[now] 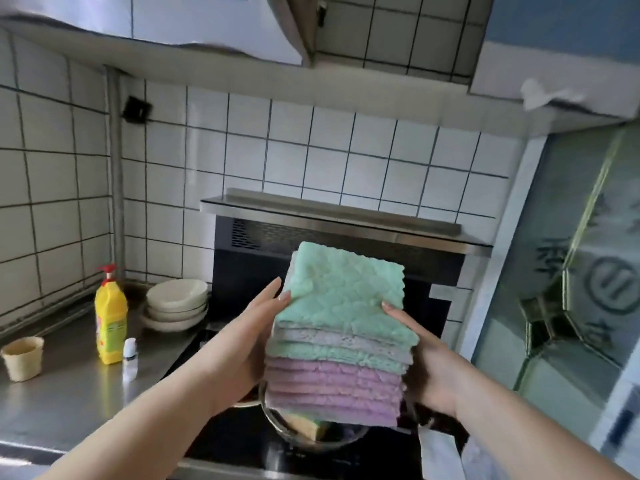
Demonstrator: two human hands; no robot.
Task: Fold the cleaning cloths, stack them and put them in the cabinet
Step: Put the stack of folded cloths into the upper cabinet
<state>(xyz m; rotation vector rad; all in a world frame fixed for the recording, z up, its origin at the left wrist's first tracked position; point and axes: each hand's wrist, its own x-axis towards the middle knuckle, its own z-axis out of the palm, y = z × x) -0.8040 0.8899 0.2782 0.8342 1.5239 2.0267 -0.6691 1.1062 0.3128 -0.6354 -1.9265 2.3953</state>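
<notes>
Counter (62, 393): bottle (110, 322), bowls (176, 304), cup (23, 357).

Soft daylight (from the right), blurred, with warped wide-angle edges.

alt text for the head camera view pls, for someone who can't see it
Both hands, left hand and right hand, hold a stack of folded cloths, green on top, purple below, raised over a stove. A yellow bottle and stacked bowls sit on the counter.
</notes>
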